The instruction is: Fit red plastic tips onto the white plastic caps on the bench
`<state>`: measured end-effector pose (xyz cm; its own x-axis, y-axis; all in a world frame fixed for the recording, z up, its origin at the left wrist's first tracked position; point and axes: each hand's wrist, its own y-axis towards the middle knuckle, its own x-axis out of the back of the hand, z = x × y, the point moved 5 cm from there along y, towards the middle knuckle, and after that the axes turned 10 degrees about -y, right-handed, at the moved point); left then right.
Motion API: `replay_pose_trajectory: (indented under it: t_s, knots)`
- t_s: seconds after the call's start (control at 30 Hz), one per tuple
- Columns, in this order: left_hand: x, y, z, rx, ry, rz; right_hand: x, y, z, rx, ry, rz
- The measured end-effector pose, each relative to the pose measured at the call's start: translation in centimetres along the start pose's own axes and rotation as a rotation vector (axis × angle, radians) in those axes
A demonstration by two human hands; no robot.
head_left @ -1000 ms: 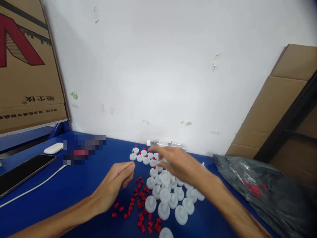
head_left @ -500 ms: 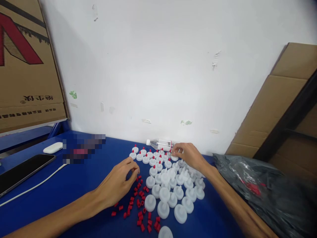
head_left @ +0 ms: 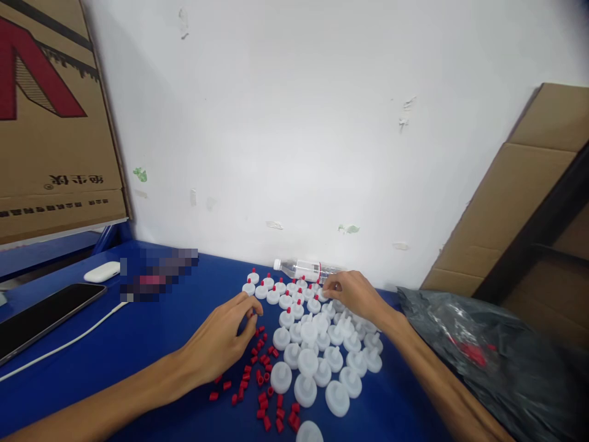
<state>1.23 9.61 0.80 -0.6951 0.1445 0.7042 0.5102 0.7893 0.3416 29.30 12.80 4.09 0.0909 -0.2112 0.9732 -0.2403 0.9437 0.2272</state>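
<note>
My left hand (head_left: 226, 331) hovers beside the loose red caps (head_left: 262, 380), fingers curled, thumb and index tips slightly apart; I see nothing clearly held between them. At the back of the group, my right hand (head_left: 353, 296) pinches a white nozzle lid (head_left: 323, 294), its fingertips partly covering it. Several white lids with red caps on their tips (head_left: 273, 296) stand in rows left of that hand. Many bare white nozzle lids (head_left: 307, 390) lie in a cluster nearer to me, some piled on others.
A clear plastic bottle (head_left: 306, 270) lies along the wall behind the lids. At left are a phone (head_left: 50, 319), a white case (head_left: 102, 272) and a white cable (head_left: 69, 344). A dark plastic bag (head_left: 515, 362) lies at right, near cardboard (head_left: 501, 190). A large carton (head_left: 55, 147) stands at left.
The view has shifted slightly. My right hand has lowered onto the lid at the back. The thumb and index finger of my left hand have parted a little.
</note>
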Motion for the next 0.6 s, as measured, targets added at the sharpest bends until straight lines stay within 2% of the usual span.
replay_pose_trajectory:
  t_s: [0.13,0.37,0.6]
  knots:
    - [-0.05,0.02,0.01,0.01,0.016,0.007,0.1,-0.02,0.52,0.023,-0.007,-0.029]
    - [-0.22,-0.06,0.06,0.029,0.012,0.028,-0.59,0.01,0.46,0.041,-0.048,0.031]
    - [-0.33,0.02,0.34,0.042,0.022,0.033,-0.36,-0.06,0.41,0.04,-0.092,0.028]
